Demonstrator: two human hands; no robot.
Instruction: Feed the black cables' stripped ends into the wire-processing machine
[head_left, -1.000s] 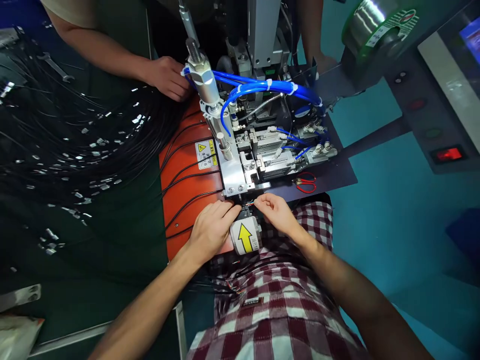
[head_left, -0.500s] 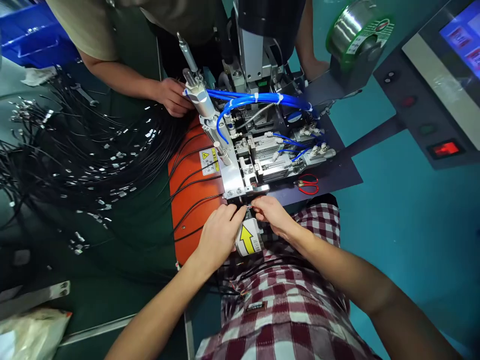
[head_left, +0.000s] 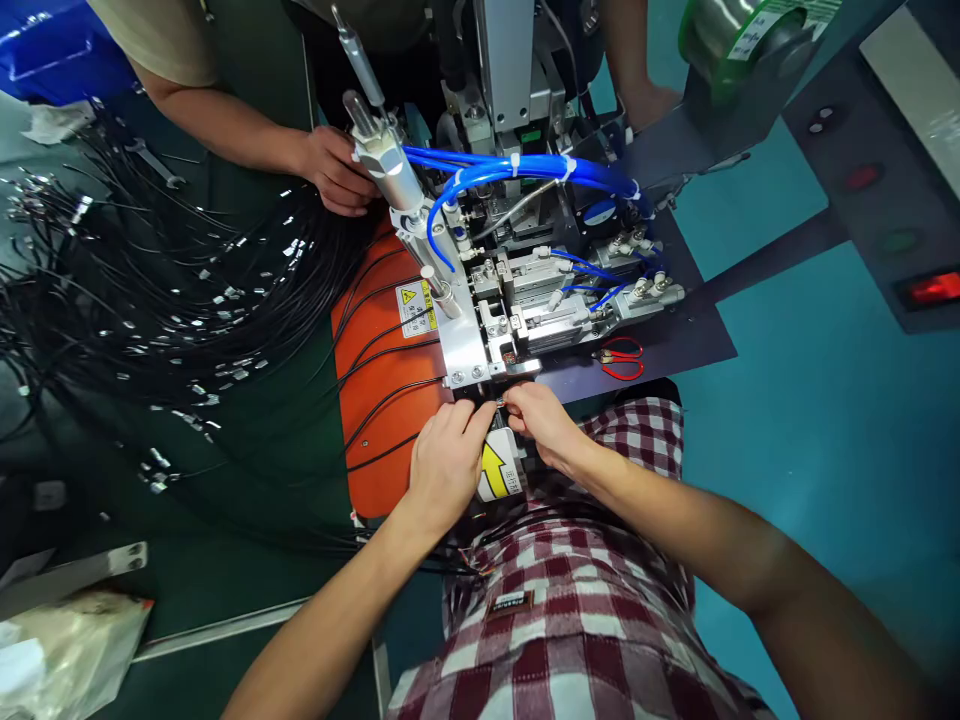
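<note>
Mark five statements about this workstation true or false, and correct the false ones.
1. The left hand and the right hand bring their fingertips close together at the near edge of the machine. True.
2. The yellow arrow points toward the wearer's checked shirt. False: it points away from the shirt, toward the machine.
3. The red-handled tool is held in the right hand. False: it lies on the dark plate.
4. White ties bind the blue tubes. True.
5. Only the wearer's hands are in view. False: a co-worker's hand is beside the machine.
</note>
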